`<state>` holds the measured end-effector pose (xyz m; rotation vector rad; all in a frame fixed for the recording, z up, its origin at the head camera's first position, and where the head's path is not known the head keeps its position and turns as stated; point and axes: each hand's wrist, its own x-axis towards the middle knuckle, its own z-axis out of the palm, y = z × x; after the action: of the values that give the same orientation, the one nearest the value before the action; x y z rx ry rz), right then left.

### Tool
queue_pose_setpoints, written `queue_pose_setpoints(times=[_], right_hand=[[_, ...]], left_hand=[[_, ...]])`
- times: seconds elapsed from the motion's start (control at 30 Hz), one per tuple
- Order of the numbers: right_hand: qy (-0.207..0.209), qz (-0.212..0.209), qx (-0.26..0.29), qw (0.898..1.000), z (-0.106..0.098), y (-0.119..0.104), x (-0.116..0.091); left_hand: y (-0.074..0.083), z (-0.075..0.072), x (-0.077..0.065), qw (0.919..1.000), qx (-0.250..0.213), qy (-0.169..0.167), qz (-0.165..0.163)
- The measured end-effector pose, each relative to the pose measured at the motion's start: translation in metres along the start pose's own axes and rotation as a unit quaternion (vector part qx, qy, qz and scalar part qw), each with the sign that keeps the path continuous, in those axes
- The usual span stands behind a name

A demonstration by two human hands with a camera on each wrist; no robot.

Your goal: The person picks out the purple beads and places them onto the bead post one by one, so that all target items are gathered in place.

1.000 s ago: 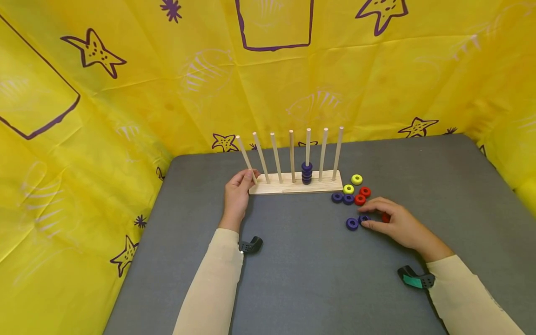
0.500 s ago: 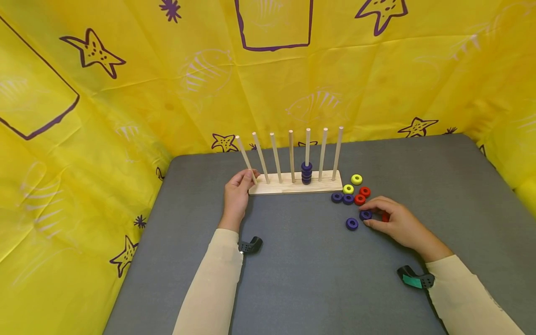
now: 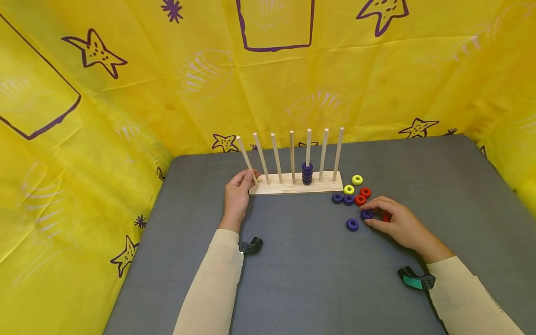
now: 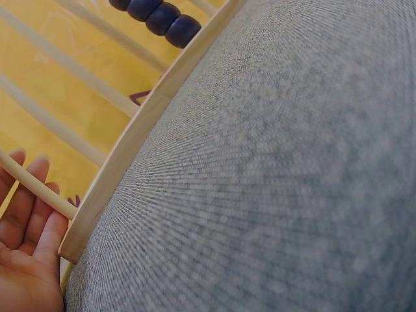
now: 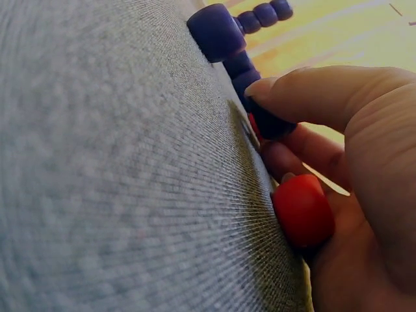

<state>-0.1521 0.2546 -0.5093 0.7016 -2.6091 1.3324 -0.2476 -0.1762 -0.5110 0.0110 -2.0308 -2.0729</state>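
A wooden peg rack [image 3: 276,187] stands on the grey table, with several upright pegs in a row. Several dark blue rings [image 3: 307,173] are stacked on one peg right of its middle. My left hand [image 3: 237,195] grips the rack's left end by the leftmost peg. Over at the right, my right hand [image 3: 395,222] pinches a dark blue ring [image 3: 366,214] between thumb and fingers, low at the table. A red ring [image 5: 303,211] lies under the palm, partly hidden in the head view. Another dark blue ring [image 3: 352,224] lies just left of the thumb.
Beyond the right hand lie two yellow rings [image 3: 357,180], two red rings [image 3: 365,192] and two more dark blue rings [image 3: 337,198], close to the rack's right end. A yellow patterned cloth [image 3: 268,83] hangs behind the table [image 3: 293,279].
My right thumb and fingers have closed on the dark blue ring, which has shifted slightly away and to the right, apart from its neighbour. The left hand and rack have stayed put.
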Motion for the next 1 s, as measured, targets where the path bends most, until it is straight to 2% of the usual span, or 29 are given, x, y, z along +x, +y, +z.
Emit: queue_pose_setpoints(times=[0.73, 1.0], right_hand=[[0.042, 0.018, -0.022, 0.999, -0.0034, -0.0089, -0.0001], [0.059, 0.007, -0.003, 0.998, -0.0022, -0.0095, 0.0013]], left_hand=[[-0.0011, 0.0000, 0.0008, 0.9999, -0.001, -0.008, 0.007], [0.0001, 0.0007, 0.0006, 1.0000, 0.001, 0.001, -0.003]])
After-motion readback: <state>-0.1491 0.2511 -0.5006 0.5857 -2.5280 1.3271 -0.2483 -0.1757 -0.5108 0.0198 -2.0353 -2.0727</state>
